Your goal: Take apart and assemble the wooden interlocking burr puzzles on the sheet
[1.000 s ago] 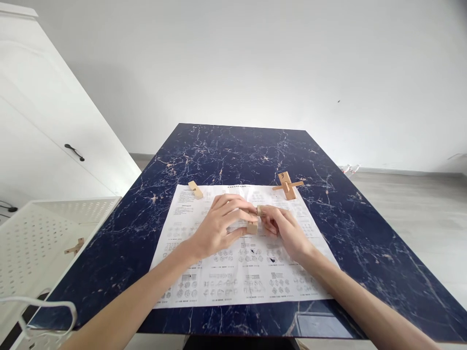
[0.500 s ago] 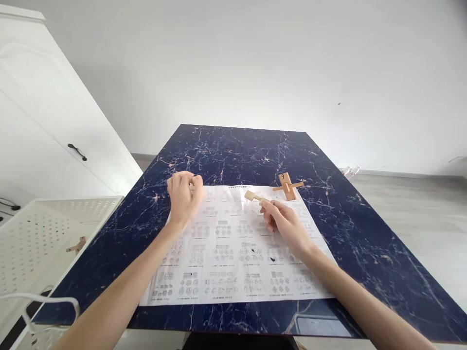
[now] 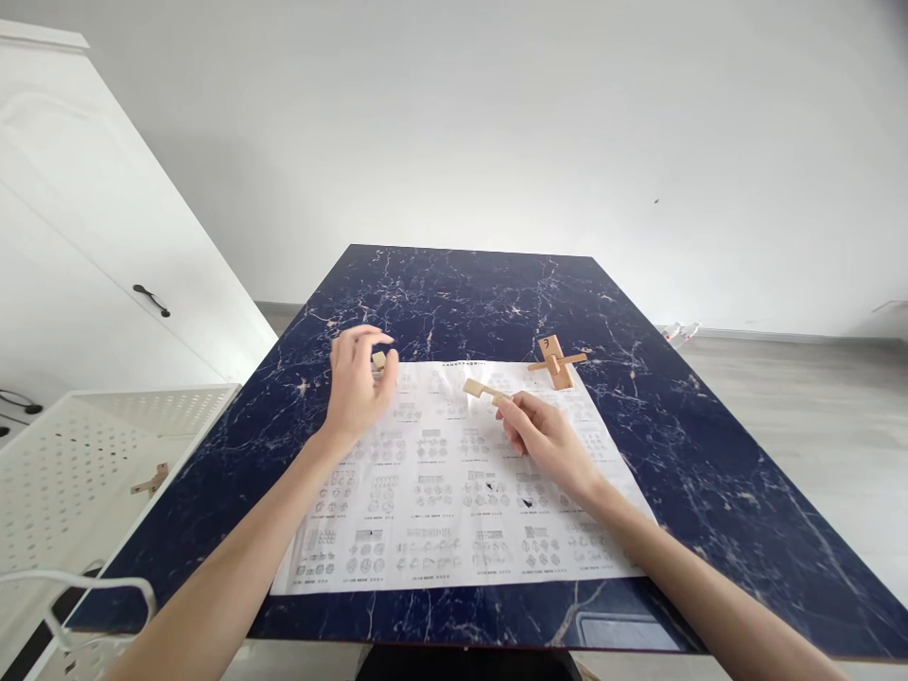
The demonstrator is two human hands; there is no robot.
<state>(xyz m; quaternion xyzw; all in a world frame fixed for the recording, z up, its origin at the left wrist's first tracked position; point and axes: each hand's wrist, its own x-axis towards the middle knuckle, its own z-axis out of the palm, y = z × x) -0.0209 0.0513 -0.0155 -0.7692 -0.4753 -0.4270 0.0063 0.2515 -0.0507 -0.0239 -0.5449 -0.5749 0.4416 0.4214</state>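
My left hand [image 3: 355, 390] is curled above the sheet's far left corner, thumb and index finger apart. A short end of a pale wooden puzzle piece [image 3: 378, 360] shows inside its grasp; the rest is hidden by the hand. Between the thumb and fingers of my right hand [image 3: 540, 433] is one end of a notched wooden puzzle stick [image 3: 483, 389], which points left over the paper. Just beyond that hand, a cross-shaped wooden puzzle [image 3: 557, 362] with a dark mark stands at the sheet's far right corner. Rows of small printed diagrams cover the paper sheet [image 3: 454, 480].
The dark blue marbled table [image 3: 461, 298] reaches toward a pale wall. On the left, a white perforated basket [image 3: 71, 454] holds another wooden cross-shaped piece [image 3: 150, 480]. A white cabinet [image 3: 92, 208] with a black handle stands behind the basket.
The left thumb and index finger have spread apart, so more of the pale piece shows. My right hand has shifted slightly left and turned the notched stick.
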